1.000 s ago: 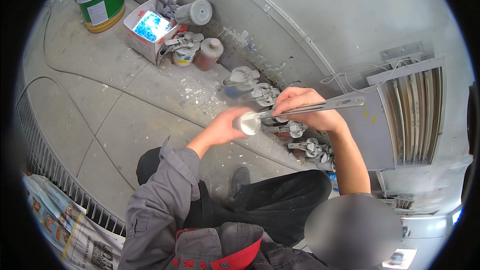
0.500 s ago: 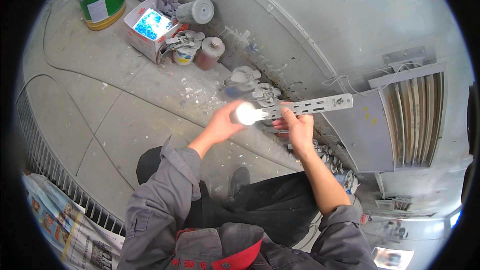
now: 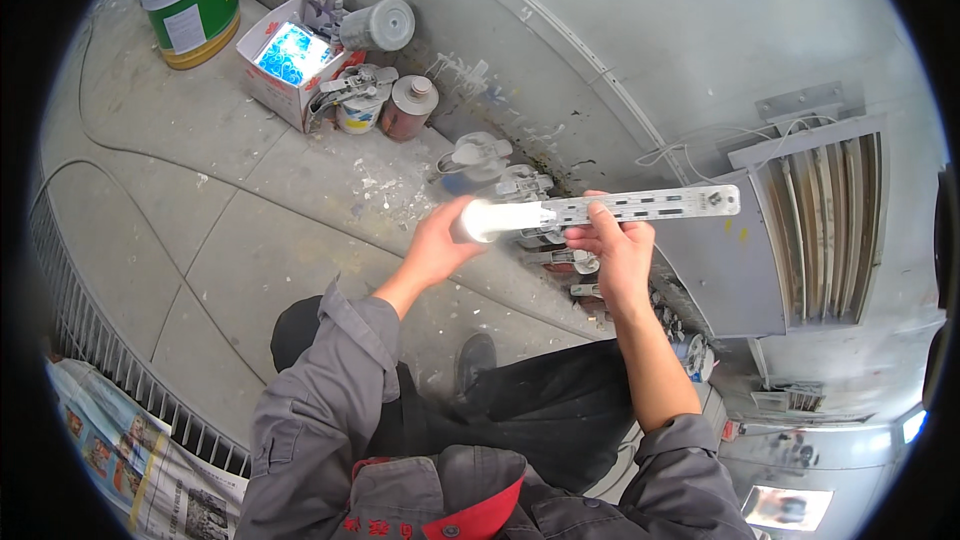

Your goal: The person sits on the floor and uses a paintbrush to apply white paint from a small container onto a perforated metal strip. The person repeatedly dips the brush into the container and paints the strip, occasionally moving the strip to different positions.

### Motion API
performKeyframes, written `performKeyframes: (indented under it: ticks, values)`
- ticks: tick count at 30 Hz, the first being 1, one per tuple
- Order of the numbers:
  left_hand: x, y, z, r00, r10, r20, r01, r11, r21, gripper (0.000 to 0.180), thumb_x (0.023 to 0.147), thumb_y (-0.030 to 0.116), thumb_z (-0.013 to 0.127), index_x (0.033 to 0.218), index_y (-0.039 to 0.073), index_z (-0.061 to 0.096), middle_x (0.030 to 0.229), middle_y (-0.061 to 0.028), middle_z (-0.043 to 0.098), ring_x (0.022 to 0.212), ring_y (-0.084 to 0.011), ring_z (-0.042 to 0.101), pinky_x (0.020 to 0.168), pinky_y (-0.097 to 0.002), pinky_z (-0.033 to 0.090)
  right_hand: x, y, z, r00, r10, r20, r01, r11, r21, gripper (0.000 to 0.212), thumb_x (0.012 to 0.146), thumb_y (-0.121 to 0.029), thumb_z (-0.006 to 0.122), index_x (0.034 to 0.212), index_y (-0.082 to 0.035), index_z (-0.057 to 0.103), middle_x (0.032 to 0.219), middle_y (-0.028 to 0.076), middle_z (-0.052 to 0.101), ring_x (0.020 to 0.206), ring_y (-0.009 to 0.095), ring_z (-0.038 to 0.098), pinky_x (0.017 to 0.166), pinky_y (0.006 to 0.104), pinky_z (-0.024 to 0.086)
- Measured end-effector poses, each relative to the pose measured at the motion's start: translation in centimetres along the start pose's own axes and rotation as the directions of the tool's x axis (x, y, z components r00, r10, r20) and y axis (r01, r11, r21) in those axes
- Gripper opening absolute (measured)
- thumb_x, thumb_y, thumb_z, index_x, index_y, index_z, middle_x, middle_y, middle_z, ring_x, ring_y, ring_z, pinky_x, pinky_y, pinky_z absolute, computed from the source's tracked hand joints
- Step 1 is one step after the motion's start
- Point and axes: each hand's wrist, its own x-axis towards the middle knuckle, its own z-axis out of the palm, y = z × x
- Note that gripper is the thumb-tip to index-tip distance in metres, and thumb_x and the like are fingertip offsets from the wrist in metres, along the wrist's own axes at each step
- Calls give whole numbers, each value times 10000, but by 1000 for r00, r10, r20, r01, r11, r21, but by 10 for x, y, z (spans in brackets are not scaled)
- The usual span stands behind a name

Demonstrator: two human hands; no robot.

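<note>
In the middle of the view my left hand (image 3: 438, 248) is wrapped round a small cup (image 3: 470, 224) with a bright white inside. My right hand (image 3: 622, 258) pinches a flat, slotted mixing stick (image 3: 690, 202), thumb on top. The stick lies almost level, its bare end pointing right. White paint (image 3: 520, 215) coats its left end, which reaches over the cup's mouth. Glare hides how deep the stick's tip sits and how full the cup is.
Along the wall stand a green bucket (image 3: 190, 5), a carton (image 3: 268, 85) with a blue packet, a brownish can (image 3: 408, 110) and several paint-stained spray guns (image 3: 478, 155). A slatted filter panel (image 3: 825, 230) is at the right. A hose (image 3: 180, 162) crosses the floor; newspaper (image 3: 190, 480) lies lower left.
My right hand has drawn the mixing stick to the right, so more of its white-coated end shows outside the cup. The cup has shifted slightly left and tilted.
</note>
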Motion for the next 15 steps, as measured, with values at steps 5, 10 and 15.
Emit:
performKeyframes:
  ticks: [5,10,15]
  values:
    - [-3,8,-3,1000,-2,-1,2,1000,-1,726,741,103,924,1416,77,658,1353,-150,701,1278,-317,667,1091,-411,519,0,-6,-8,968,-162,192,192,970,-149,297,1049,-212,718,1268,-15,758,932,68,786,840,130,761,644,320,626]
    - [-1,9,-1,999,24,35,-23,1000,-6,782,760,18,923,1476,79,616,1390,-85,667,1273,-219,665,1071,-369,549,10,26,18,969,-138,204,189,949,-254,298,1065,-209,698,1254,13,757,945,87,780,819,142,760,684,300,629]
    - [-2,4,-2,1000,8,-13,-7,999,44,793,765,28,921,1489,66,599,1392,-97,673,1266,-212,669,1080,-370,543,20,45,39,998,-35,55,40,996,-82,260,1064,-149,676,1206,50,764,922,126,779,737,167,755,645,303,626]
